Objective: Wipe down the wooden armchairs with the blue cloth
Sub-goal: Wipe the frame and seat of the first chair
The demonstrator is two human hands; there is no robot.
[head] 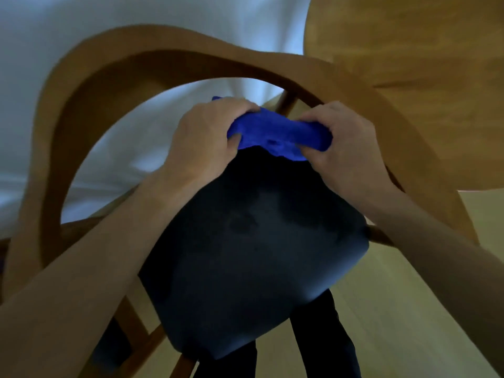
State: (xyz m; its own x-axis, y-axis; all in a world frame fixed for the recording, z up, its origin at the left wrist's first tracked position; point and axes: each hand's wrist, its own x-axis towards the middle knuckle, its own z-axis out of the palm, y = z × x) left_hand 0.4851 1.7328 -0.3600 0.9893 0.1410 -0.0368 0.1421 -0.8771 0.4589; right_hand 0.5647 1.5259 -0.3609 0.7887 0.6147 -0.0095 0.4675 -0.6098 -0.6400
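- Head view, looking down: both hands hold a bunched blue cloth (275,135) over the far edge of a dark seat (245,241).
- The left hand (207,137) has its fingers curled round the cloth's left end; a blue tip shows past the knuckles.
- The right hand (346,148) pinches the right end between thumb and curled fingers. The cloth stretches between the two hands as a thick roll.
- The seat belongs to a wooden armchair (90,85), whose curved back and arm rail arcs round behind the hands. The rail passes just beside the right knuckles; contact cannot be told.
- A round wooden table (409,77) sits at upper right, with white fabric (136,17) behind and pale floor (409,309) below.
- Likely step: regathering or folding the cloth, not wiping wood.
- Next move likely calls for one hand to take the cloth flat and press it along the rail.
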